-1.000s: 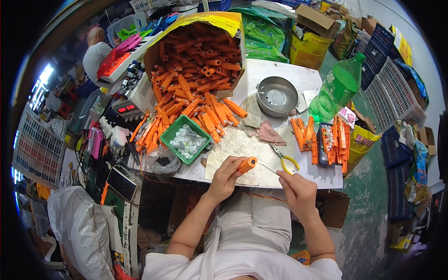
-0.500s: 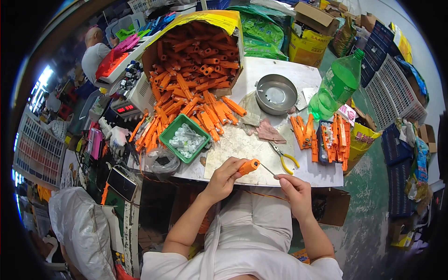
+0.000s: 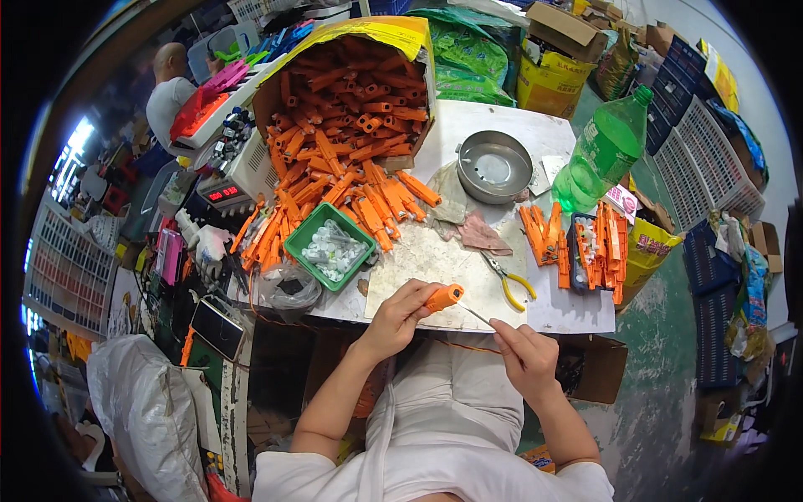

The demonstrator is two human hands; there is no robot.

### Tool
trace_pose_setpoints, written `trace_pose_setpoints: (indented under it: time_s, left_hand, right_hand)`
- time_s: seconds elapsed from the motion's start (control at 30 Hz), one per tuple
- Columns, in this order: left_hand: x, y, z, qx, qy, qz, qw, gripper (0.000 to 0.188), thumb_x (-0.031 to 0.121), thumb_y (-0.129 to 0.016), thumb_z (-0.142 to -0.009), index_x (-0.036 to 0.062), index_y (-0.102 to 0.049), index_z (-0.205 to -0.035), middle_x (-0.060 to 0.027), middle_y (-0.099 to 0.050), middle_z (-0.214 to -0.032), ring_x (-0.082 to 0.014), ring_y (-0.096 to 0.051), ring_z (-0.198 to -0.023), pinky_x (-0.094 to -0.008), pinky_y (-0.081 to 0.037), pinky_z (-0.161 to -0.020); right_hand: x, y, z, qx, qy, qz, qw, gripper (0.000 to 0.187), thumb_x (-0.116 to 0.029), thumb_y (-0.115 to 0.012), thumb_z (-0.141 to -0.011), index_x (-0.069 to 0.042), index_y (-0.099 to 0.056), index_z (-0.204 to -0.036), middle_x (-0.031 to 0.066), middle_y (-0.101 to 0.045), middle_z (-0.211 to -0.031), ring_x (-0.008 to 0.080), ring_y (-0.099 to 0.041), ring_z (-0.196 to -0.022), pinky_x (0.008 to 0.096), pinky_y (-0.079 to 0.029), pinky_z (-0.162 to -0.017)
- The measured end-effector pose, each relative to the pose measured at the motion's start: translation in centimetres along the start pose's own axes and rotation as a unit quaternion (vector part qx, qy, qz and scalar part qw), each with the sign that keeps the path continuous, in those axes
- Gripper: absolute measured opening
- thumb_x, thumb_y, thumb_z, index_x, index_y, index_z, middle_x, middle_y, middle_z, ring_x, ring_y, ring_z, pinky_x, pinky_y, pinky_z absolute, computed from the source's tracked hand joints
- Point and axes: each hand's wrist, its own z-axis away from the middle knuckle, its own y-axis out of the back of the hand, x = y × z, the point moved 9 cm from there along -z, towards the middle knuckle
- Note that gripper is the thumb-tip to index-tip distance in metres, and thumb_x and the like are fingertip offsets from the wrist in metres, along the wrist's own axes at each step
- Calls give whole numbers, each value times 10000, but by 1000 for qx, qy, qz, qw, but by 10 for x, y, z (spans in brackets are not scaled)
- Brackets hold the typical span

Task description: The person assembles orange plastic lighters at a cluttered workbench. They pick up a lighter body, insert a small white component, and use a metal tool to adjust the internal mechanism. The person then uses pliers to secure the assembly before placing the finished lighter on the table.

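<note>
Above my lap, at the table's front edge, my left hand (image 3: 400, 318) is closed around an orange plastic casing (image 3: 444, 298), its dark-holed end turned toward the right. My right hand (image 3: 527, 356) pinches a thin metal rod-like tool (image 3: 477, 315), whose tip lies close to the casing's end; whether they touch I cannot tell. Yellow-handled pliers (image 3: 512, 289) rest on the table beyond the right hand. A green tray (image 3: 299, 258) of small clear-and-white plastic parts (image 3: 335, 251) stands beyond the left hand. Behind it, a heap of similar orange casings (image 3: 335, 159) spills from a tipped box (image 3: 347, 35).
A metal bowl (image 3: 494, 167), a pinkish cloth (image 3: 483, 234) and a green bottle (image 3: 604, 151) stand or lie farther back. More orange casings (image 3: 615, 251) fill a small container at the right edge. A clear plastic bag (image 3: 288, 289) sits left. Another person (image 3: 171, 96) is at far left.
My right hand and the thin tool have shifted slightly, the tool's tip now a little lower beside the casing. The left hand and casing stay almost in place.
</note>
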Motion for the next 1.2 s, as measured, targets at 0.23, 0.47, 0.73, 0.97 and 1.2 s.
trace_pose_setpoints:
  time_s: [0.23, 0.47, 0.73, 0.97, 1.2]
  left_hand:
    - [8, 0, 0, -22, -16, -26, 999, 466, -129, -492, -803, 8, -523, -1247, -148, -559, -1054, -253, -582, -909, -274, -470, -777]
    - [-30, -14, 6, -25, 154, 163, 974, 388, 128, -559, -926, -42, -477, -1265, -93, -553, -1003, -156, -592, -932, -242, -478, -750]
    - [-36, -37, 6, -44, 227, 319, 919, 479, 111, -617, -898, -46, -431, -1310, -72, -507, -1133, -155, -613, -967, -265, -511, -785]
    - [-33, -37, 4, -56, 211, 284, 934, 489, 85, -621, -889, -48, -440, -1323, -43, -477, -1006, -147, -635, -885, -235, -522, -719]
    - [-35, -44, 12, -83, 268, 265, 923, 485, 86, -625, -887, -58, -449, -1316, -12, -421, -913, -103, -622, -774, -213, -511, -655]
  right_hand:
    - [53, -43, 38, -67, -368, -405, 834, 221, -123, -618, -896, -9, -649, -1082, -24, -495, -597, 59, -422, -474, 244, -349, -417]
    - [55, -36, 25, -117, -329, -297, 889, 252, -189, -593, -921, -7, -634, -1090, -14, -568, -689, 60, -476, -533, 203, -371, -505]
    - [45, -31, 14, -139, -282, -184, 931, 210, -179, -578, -921, -38, -661, -1052, 103, -574, -617, 130, -516, -526, 269, -420, -524]
    - [61, -44, 25, -212, -392, -298, 844, 255, -199, -533, -950, 0, -653, -1056, -22, -456, -559, 66, -393, -470, 238, -327, -449]
    - [73, -64, 50, -247, -498, -453, 697, 254, -190, -527, -954, 10, -608, -1088, -75, -375, -554, 39, -297, -442, 224, -236, -397]
